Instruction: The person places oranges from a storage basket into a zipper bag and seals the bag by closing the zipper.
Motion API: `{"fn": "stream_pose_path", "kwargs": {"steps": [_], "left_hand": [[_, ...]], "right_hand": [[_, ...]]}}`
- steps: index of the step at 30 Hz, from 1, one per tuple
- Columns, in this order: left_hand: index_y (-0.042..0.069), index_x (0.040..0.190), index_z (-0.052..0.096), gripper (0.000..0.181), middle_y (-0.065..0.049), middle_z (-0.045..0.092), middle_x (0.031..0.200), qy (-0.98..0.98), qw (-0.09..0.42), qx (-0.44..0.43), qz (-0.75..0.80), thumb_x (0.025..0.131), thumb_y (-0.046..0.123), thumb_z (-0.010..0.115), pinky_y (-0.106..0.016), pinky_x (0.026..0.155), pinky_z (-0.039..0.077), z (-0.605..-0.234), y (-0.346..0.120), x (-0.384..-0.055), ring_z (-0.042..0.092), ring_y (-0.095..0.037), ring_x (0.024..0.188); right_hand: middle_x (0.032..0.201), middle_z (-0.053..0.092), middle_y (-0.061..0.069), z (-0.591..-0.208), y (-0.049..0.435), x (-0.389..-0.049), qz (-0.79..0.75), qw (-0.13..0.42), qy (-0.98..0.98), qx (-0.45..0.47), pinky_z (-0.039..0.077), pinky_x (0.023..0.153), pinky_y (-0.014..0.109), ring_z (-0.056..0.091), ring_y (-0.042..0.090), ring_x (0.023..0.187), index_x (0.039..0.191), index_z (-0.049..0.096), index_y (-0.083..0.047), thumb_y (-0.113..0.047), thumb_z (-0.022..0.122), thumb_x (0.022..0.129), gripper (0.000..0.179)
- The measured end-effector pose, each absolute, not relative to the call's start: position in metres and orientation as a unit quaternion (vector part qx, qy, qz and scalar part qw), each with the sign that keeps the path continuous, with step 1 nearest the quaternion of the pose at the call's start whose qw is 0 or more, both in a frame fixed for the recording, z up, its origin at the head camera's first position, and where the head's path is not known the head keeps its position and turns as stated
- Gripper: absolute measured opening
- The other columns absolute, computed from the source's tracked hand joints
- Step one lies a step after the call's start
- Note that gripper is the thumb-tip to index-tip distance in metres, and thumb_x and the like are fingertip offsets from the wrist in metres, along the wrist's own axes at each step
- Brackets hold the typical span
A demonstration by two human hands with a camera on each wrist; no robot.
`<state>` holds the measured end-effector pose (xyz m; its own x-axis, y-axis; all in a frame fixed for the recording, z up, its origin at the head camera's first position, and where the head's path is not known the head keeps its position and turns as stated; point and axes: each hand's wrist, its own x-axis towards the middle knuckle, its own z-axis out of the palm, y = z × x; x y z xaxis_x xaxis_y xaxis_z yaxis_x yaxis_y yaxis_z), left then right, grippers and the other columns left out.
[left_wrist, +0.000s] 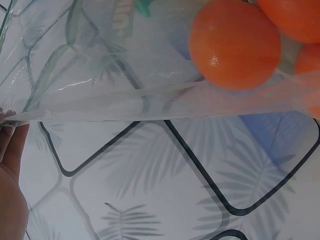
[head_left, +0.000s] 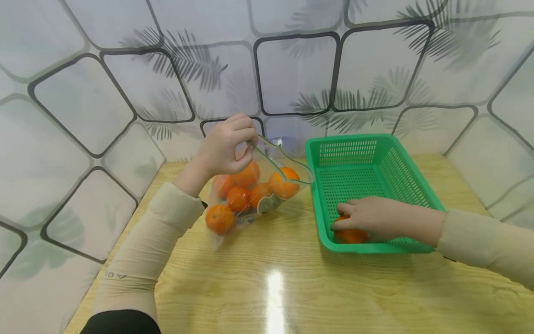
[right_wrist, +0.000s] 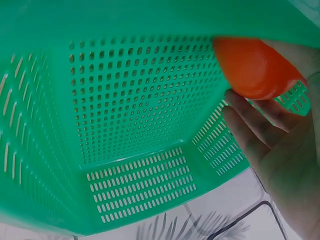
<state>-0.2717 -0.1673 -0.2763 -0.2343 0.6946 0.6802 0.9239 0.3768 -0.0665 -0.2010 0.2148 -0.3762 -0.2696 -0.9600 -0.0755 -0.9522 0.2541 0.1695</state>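
Observation:
My left hand (head_left: pixel 231 144) pinches the green-edged mouth of a clear zip bag (head_left: pixel 269 204), holding it up and open. Several oranges (head_left: pixel 238 199) lie in the bag; in the left wrist view one orange (left_wrist: pixel 235 45) shows through the plastic. Inside the green plastic basket (head_left: pixel 315 195), my right hand (head_left: pixel 373 214) reaches down at the near left corner and grips an orange (head_left: pixel 350 235). From the right wrist view, the fingers (right_wrist: pixel 260 127) curve along one side of that orange (right_wrist: pixel 255 70); the thumb side of the hand is partly cut off by the frame.
The basket stands just right of the bag on a wood-grain table (head_left: pixel 233 287). Behind and at both sides rises a pale wall covering (head_left: pixel 296 74) with dark outlines and leaf prints.

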Motion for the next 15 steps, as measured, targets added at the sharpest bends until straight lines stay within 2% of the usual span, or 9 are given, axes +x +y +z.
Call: {"fn": "stream_pose_path", "kwargs": {"steps": [6, 15], "left_hand": [[0.003, 0.082, 0.063, 0.009, -0.010, 0.059, 0.082, -0.764, 0.321, -0.530, -0.180, 0.082, 0.003, 0.054, -0.040, 0.074, 0.045, -0.278, -0.167, -0.271, 0.053, -0.029, 0.081], [0.004, 0.081, 0.063, 0.008, -0.010, 0.060, 0.082, -0.768, 0.323, -0.525, -0.177, 0.081, 0.005, 0.054, -0.040, 0.073, 0.046, -0.277, -0.167, -0.271, 0.053, -0.029, 0.081]], "right_hand": [[0.101, 0.052, 0.000, -0.373, 0.215, -0.201, -0.088, 0.009, -0.803, 0.589, 0.048, 0.064, 0.028, 0.049, 0.013, 0.079, 0.129, 0.066, -0.028, -0.019, 0.095, 0.075, 0.063], [0.106, 0.052, 0.003, -0.363, 0.213, -0.202, -0.106, 0.010, -0.813, 0.572, 0.056, 0.069, 0.033, 0.054, 0.015, 0.082, 0.135, 0.061, -0.026, -0.025, 0.100, 0.068, 0.077]]}}
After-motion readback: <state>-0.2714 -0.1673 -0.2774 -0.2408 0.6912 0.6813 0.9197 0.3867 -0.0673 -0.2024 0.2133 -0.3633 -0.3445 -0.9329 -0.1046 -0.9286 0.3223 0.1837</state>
